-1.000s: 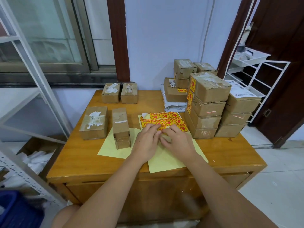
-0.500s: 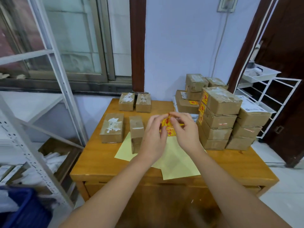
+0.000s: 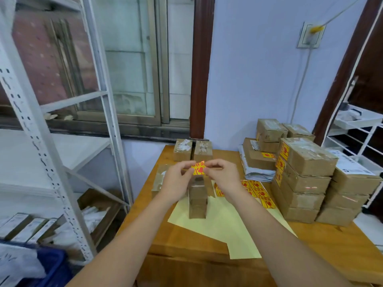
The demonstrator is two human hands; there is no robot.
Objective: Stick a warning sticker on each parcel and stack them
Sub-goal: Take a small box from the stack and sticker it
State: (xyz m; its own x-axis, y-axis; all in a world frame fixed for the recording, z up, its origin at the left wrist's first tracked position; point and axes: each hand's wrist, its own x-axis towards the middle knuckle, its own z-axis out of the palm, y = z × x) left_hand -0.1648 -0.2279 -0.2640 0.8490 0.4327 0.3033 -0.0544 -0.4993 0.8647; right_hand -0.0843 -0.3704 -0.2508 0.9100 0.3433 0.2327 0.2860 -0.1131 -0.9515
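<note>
A yellow-and-red warning sticker [image 3: 198, 169] is pinched between my left hand [image 3: 177, 181] and my right hand [image 3: 223, 177], raised above the table. Directly below it stands a narrow brown parcel [image 3: 198, 200] on yellow backing paper [image 3: 230, 226]. The sticker sheet [image 3: 258, 192] lies flat to the right of my right hand. A wider brown parcel [image 3: 160, 179] sits left, partly hidden by my left hand. Two small parcels [image 3: 192, 151] rest at the table's back edge. On the right rises a stack of stickered parcels [image 3: 301, 179].
The wooden table [image 3: 186, 243] has more brown boxes [image 3: 348, 195] at its far right and a grey mailer bag [image 3: 256, 172] behind the sheet. A white metal shelf frame [image 3: 41, 129] stands left, a white wire rack [image 3: 360, 129] right. A blue bin [image 3: 51, 268] sits low left.
My hands peeled a sticker off the sheet and lifted it up and left, above the narrow parcel. The camera tilted up and swung left.
</note>
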